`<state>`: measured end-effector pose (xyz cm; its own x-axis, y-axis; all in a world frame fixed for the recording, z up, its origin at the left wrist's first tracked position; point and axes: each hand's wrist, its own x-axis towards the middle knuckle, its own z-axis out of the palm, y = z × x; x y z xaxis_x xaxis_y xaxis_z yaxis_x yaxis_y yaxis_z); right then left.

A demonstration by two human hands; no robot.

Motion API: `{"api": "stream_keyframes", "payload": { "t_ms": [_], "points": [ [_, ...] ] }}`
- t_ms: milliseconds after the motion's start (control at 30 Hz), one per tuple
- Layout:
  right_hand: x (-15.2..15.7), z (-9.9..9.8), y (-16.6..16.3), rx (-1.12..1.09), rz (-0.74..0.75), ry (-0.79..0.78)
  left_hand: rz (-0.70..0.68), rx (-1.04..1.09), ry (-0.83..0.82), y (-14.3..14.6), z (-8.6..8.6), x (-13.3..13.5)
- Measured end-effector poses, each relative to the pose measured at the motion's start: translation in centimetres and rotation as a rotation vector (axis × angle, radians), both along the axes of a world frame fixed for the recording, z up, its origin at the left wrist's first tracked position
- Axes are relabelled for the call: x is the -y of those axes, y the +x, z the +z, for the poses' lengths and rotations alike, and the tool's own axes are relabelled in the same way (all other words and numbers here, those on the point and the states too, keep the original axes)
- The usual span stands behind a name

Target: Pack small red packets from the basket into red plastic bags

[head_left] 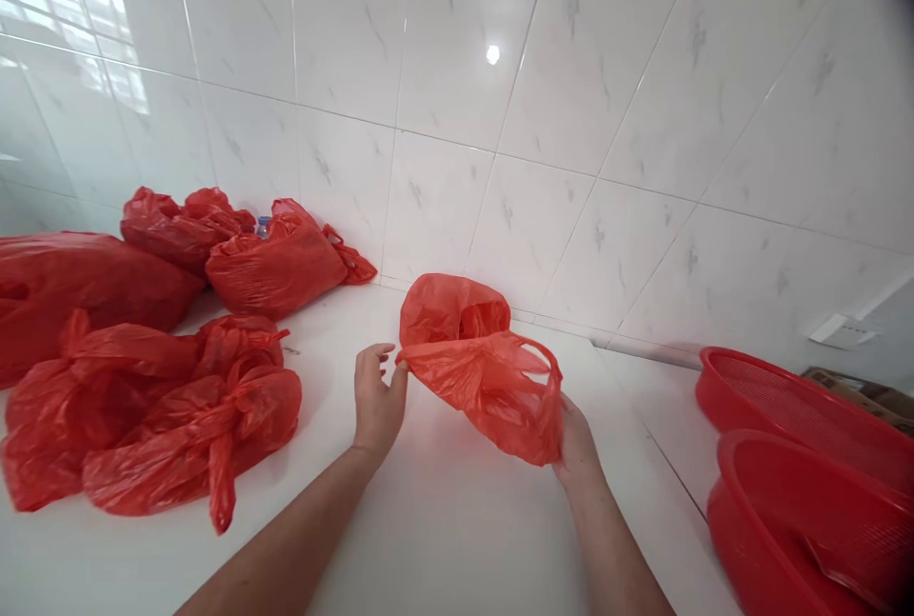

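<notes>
A crumpled red plastic bag (475, 364) is held just above the white countertop (443, 521), close to the tiled wall. My left hand (377, 402) pinches its left edge between thumb and fingers. My right hand (575, 445) grips the bag's lower right side, its fingers mostly hidden behind the plastic. One handle loop of the bag hangs on the right, by my right hand.
Several filled, knotted red bags (171, 407) lie on the counter at the left, more (275, 264) against the wall. Two red plastic baskets (806, 464) stand at the right edge. A white wall socket (843, 330) sits above them.
</notes>
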<state>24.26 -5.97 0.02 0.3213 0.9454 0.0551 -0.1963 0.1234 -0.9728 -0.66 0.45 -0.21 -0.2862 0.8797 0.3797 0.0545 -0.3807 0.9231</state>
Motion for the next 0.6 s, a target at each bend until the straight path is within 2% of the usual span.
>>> {"api": "stream_keyframes", "payload": {
  "t_ms": [67,133,167,233,300,333,433,500,600],
  "points": [
    [0.1,0.0,-0.4,0.009,-0.033,-0.021,-0.018,-0.271,0.326,0.5,0.7,1.5],
    [0.2,0.1,-1.3,0.042,-0.037,-0.043,-0.143,-0.541,0.637,1.4,1.2,3.3],
    [0.3,0.2,-1.9,0.060,-0.030,-0.052,-0.229,-0.637,0.734,1.9,1.3,4.1],
    [0.5,0.4,-2.8,0.114,-0.016,-0.069,-0.372,-0.789,0.821,3.0,1.5,5.4],
    [0.7,0.7,-3.3,0.182,0.018,-0.070,-0.407,-0.908,0.787,3.8,1.5,5.7],
    [0.8,0.9,-3.3,0.211,0.043,-0.062,-0.382,-0.956,0.729,3.9,1.5,5.4],
    [1.2,1.4,-2.4,0.245,0.096,-0.018,-0.201,-1.021,0.487,3.1,1.2,3.4],
    [1.3,1.8,-1.2,0.243,0.041,-0.037,-0.074,-1.033,0.372,1.9,0.9,1.9],
    [1.4,2.0,0.5,0.241,-0.104,-0.104,0.066,-0.991,0.307,0.3,0.7,0.4]
  ]
}}
